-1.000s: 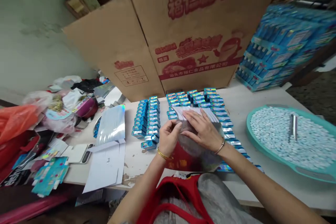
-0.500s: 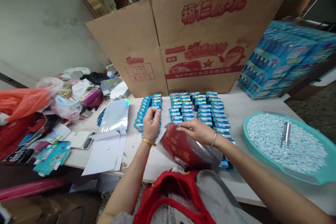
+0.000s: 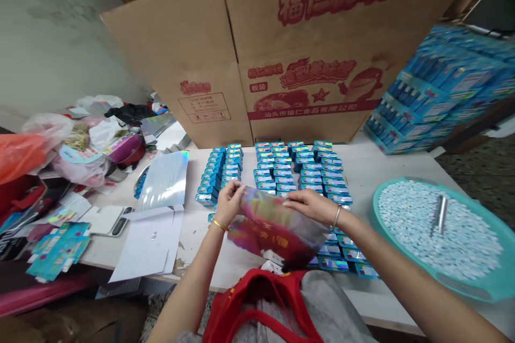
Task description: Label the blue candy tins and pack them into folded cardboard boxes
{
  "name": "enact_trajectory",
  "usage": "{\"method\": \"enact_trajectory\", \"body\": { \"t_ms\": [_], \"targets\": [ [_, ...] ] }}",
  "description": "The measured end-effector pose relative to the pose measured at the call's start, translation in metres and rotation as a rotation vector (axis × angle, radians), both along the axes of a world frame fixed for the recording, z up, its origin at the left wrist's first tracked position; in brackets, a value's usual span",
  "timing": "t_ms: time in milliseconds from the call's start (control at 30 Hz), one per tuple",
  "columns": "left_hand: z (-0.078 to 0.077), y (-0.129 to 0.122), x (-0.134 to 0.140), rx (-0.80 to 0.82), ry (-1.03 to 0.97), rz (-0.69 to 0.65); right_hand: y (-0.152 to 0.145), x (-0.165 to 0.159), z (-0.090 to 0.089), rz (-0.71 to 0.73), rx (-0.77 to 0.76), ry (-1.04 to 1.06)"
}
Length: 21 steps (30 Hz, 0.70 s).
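A shiny red printed plastic bag, marked with yellow characters, is stretched between my two hands over the near part of the table. My left hand pinches its upper left corner. The upper right edge is gripped between the thumb and fingers of my right hand. Rows of small blue boxes stand just behind the bag and run past its right side. Another group of blue boxes stands beyond my left hand. Small white pieces show under the bag's lower edge.
On the right sits a turquoise basin of wrapped pieces with a metal scoop. A large cardboard sheet stands behind. Stacked blue packs are far right. Left lie a silver sheet, white paper and a scale.
My left hand, a fist beside the bag before, now pinches the bag's upper left corner. The bag is spread wider between both hands. The head view has shifted slightly.
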<state>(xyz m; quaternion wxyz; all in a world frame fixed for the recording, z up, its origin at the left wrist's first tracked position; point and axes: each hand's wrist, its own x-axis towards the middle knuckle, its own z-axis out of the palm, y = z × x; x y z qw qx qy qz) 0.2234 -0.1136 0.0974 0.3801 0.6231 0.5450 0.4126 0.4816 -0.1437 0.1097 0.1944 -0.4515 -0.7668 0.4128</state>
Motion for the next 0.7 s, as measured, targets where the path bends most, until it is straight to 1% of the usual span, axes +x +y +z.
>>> {"method": "enact_trajectory", "body": {
  "t_ms": [100, 167, 200, 233, 267, 333, 367, 400, 433, 467, 533, 600, 667, 700],
  "targets": [
    [-0.031, 0.024, -0.004, -0.076, 0.029, 0.179, 0.019, 0.024, -0.02, -0.032, -0.014, -0.082],
    [-0.046, 0.032, 0.004, -0.063, 0.108, 0.23, 0.032, 0.031, -0.033, -0.055, -0.028, -0.139],
    [-0.05, 0.034, 0.012, -0.034, 0.178, 0.217, 0.038, 0.031, -0.039, -0.05, -0.039, -0.158],
    [-0.054, 0.036, 0.021, -0.001, 0.263, 0.164, 0.045, 0.029, -0.044, -0.032, -0.047, -0.168],
    [-0.056, 0.037, 0.032, 0.032, 0.348, 0.061, 0.051, 0.027, -0.048, -0.007, -0.056, -0.167],
    [-0.059, 0.043, 0.053, 0.058, 0.445, -0.245, 0.063, 0.022, -0.055, 0.022, -0.074, -0.151],
    [-0.06, 0.048, 0.062, 0.045, 0.433, -0.386, 0.069, 0.021, -0.059, -0.002, -0.081, -0.139],
    [-0.063, 0.053, 0.069, 0.025, 0.397, -0.484, 0.074, 0.021, -0.064, -0.051, -0.095, -0.114],
    [-0.066, 0.06, 0.074, 0.001, 0.351, -0.53, 0.079, 0.023, -0.069, -0.115, -0.119, -0.066],
    [-0.071, 0.067, 0.077, -0.023, 0.306, -0.536, 0.083, 0.026, -0.075, -0.188, -0.155, 0.008],
    [-0.083, 0.081, 0.08, -0.06, 0.244, -0.494, 0.09, 0.033, -0.09, -0.342, -0.251, 0.198],
    [-0.095, 0.092, 0.084, -0.095, 0.241, -0.445, 0.094, 0.037, -0.106, -0.508, -0.333, 0.356],
    [-0.105, 0.099, 0.091, -0.122, 0.314, -0.402, 0.097, 0.039, -0.121, -0.664, -0.354, 0.427],
    [-0.108, 0.102, 0.097, -0.116, 0.373, -0.382, 0.099, 0.039, -0.128, -0.716, -0.346, 0.441]
  ]
}}
